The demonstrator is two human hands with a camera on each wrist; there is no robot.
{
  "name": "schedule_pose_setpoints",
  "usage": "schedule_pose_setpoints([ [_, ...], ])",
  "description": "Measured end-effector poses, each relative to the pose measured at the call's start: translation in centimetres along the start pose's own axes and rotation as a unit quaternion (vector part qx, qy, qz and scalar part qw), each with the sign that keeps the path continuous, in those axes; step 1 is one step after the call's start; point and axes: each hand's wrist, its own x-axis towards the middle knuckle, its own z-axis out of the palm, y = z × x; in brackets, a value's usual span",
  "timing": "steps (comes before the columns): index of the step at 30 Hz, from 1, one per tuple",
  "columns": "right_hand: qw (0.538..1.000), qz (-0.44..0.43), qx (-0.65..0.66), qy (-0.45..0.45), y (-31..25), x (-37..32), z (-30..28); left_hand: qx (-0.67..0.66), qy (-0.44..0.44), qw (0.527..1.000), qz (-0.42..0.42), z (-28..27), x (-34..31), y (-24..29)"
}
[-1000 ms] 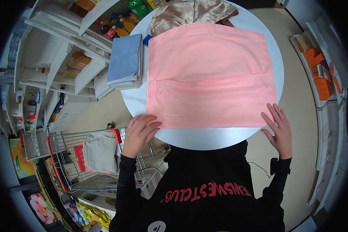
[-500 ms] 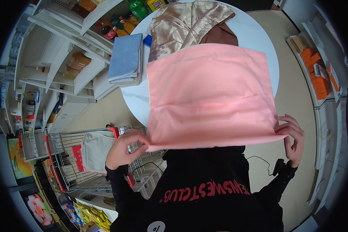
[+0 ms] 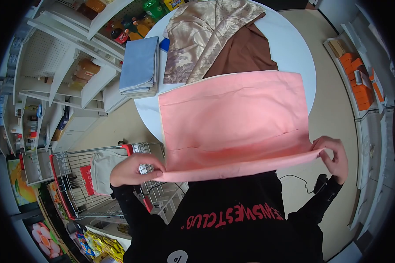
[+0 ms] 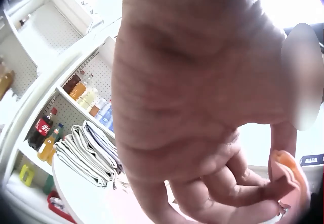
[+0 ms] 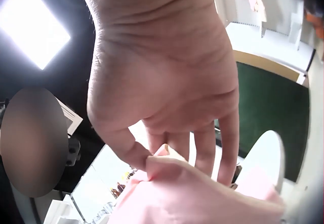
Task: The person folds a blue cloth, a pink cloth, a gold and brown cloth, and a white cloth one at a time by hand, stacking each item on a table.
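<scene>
A pink cloth [image 3: 237, 116], perhaps a pillowcase, is stretched between both hands, its near edge raised in front of the person's torso. The left hand [image 3: 134, 168] pinches its near left corner between thumb and fingers; the left wrist view shows a folded bit of pink fabric [image 4: 289, 178] in that pinch. At the near right corner the right hand [image 3: 333, 158] grips the edge, thumb against fingers, as the right wrist view confirms. The cloth's far part overlaps the round white table [image 3: 294, 52] and a shiny beige patterned fabric [image 3: 197, 39] with a brown side [image 3: 245, 50].
A folded stack of blue and pale cloths [image 3: 139, 65] sits at the table's left edge. Left of the person stands a shopping cart [image 3: 74, 184] with a light grey cloth [image 3: 105, 164] in it. Shelves with bottles [image 3: 120, 36] line the left; orange boxes [image 3: 360, 92] are on the right shelf.
Both hands went from lying flat at the pink cloth's near corners to gripping them. They have drawn the cloth toward the body, uncovering more of the beige and brown fabric.
</scene>
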Motion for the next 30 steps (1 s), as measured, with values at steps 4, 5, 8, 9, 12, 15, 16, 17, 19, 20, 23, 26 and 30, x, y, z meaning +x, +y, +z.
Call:
schedule_pose_setpoints([
  [4, 0.996, -0.043, -0.038, 0.075, 1.2, 5.1, -1.9, -0.008, 0.138, 0.990, 0.008, -2.6, 2.1, -2.0],
  [5, 0.997, -0.027, -0.006, 0.069, 1.5, 7.5, -2.0, -0.009, 0.138, 0.990, 0.008, -3.3, 3.4, -2.8],
  [8, 0.992, -0.019, 0.025, 0.126, 1.4, 14.3, 0.9, -0.105, 0.284, 0.953, 0.032, -3.7, 7.1, -5.3],
  [9, 0.981, -0.027, 0.026, 0.191, 1.6, 15.4, 1.9, -0.116, 0.318, 0.941, 0.013, -3.3, 8.2, -5.7],
  [12, 0.988, -0.003, 0.050, 0.149, 2.1, 14.7, 2.6, -0.142, 0.391, 0.909, -0.027, -1.7, 10.8, -7.3],
  [15, 0.986, 0.017, 0.073, 0.148, 3.9, 14.7, 2.9, -0.177, 0.438, 0.880, 0.051, 0.8, 10.8, -9.1],
  [16, 0.982, 0.022, 0.081, 0.169, 4.7, 14.6, 3.0, -0.179, 0.437, 0.880, 0.048, 1.1, 11.1, -8.1],
  [17, 0.978, 0.026, 0.088, 0.188, 5.1, 14.5, 3.0, -0.163, 0.464, 0.869, 0.048, 1.4, 11.2, -6.8],
  [19, 0.974, 0.014, 0.078, 0.210, 4.2, 14.6, 2.8, -0.127, 0.522, 0.842, 0.051, 1.3, 11.4, -4.6],
  [20, 0.969, 0.003, 0.068, 0.236, 3.6, 14.5, 2.6, -0.128, 0.523, 0.841, 0.050, 0.9, 11.7, -4.7],
  [23, 0.963, -0.007, 0.051, 0.263, 3.7, 15.1, 2.5, -0.038, 0.573, 0.814, 0.085, -0.2, 12.6, -5.3],
  [26, 0.962, -0.007, 0.039, 0.269, 4.0, 15.7, 2.6, -0.028, 0.516, 0.856, -0.028, -0.1, 12.7, -4.2],
  [30, 0.974, 0.083, -0.029, 0.210, 3.3, 15.6, 2.9, 0.129, 0.525, 0.841, -0.030, 1.9, 12.9, -3.9],
])
